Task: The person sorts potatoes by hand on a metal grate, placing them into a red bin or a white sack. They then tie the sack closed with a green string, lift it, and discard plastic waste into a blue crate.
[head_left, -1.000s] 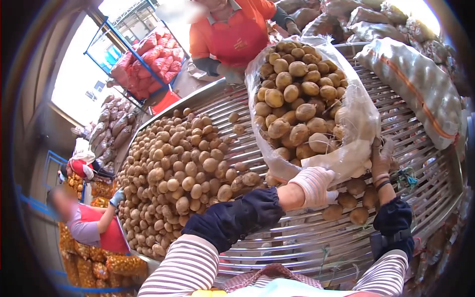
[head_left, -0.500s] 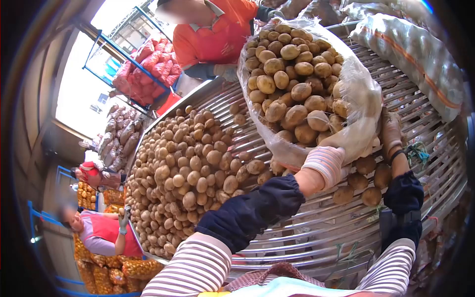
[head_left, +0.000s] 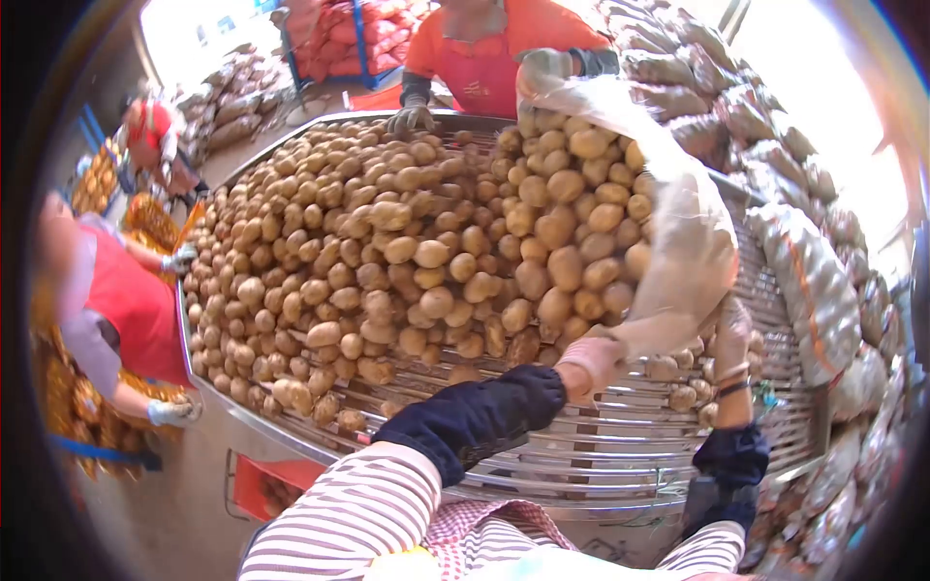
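A white translucent sack [head_left: 693, 252] lies tipped on the slatted metal table, its mouth facing left. Potatoes [head_left: 567, 228] spill from it into the wide heap of potatoes [head_left: 329, 261]. My left hand [head_left: 593, 360], in a pale glove, is closed on the near edge of the sack's mouth. At the sack's right, lower side, my right hand [head_left: 733, 334], also gloved, grips the material; some of its fingers are hidden against the sack. Several loose potatoes [head_left: 683, 397] lie on the slats between my two hands.
Across the table a person in a red apron [head_left: 481, 77] has a gloved hand [head_left: 545, 70] on the sack's far edge. Another person [head_left: 121, 300] stands at the left. A full sack [head_left: 799, 290] lies at the right, with stacked sacks [head_left: 702, 82] behind. A red crate [head_left: 271, 484] sits below the near edge.
The sack has tipped leftward and potatoes have poured out, widening the heap to the right. Both my hands still hold the sack. The far person's hand has lifted its far edge. My view has turned.
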Motion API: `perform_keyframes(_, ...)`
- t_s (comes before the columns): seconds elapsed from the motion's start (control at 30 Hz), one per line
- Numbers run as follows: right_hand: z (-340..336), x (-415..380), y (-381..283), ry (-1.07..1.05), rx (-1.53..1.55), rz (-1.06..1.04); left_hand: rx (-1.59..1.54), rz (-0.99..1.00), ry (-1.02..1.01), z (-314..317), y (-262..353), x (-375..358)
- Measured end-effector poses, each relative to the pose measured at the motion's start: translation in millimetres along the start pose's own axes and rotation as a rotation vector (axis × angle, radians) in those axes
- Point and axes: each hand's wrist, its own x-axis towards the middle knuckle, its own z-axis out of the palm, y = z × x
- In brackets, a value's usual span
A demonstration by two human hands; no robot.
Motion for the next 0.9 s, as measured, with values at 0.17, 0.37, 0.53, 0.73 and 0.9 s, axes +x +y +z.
perform_keyframes(0.17,234,-67,-156,-0.517,-0.009,-0.37,-0.533,-0.011,0.127,-43,-85,-92)
perform_keyframes(0.37,474,-125,-172,-0.563,-0.282,-0.859,-0.677,-0.277,0.311,-87,-148,-184)
perform_keyframes(0.53,492,-168,-142,-0.587,-0.601,-0.917,-1.227,-0.364,0.177,-117,-182,-279)
perform_keyframes(0.73,400,-181,-165,-0.605,-0.509,-0.732,-1.53,-0.411,0.229,-157,-163,-345)
perform_keyframes(0.9,264,-112,-55,0.459,-0.576,-0.359,-1.688,-0.506,-0.043,-130,-148,-298)
